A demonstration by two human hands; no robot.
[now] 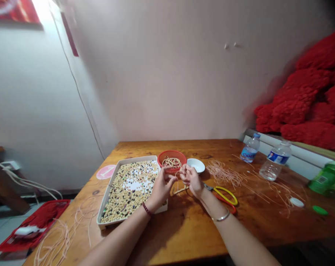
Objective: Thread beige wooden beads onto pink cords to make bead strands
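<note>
My left hand and my right hand are raised close together above the wooden table, fingers pinching a thin beaded strand whose lower end hangs toward the tabletop. My left hand is just over the corner of a white tray heaped with beige and dark beads. A red bowl holding coiled bead strands sits just beyond my fingers. A small white dish lies beyond my right hand. Yellow-handled scissors lie near my right wrist.
Loose pale cords spread across the right of the table, near plastic water bottles and a green container. A heap of red fabric lies beyond them. A pink disc sits left of the tray. A wall rises behind the table.
</note>
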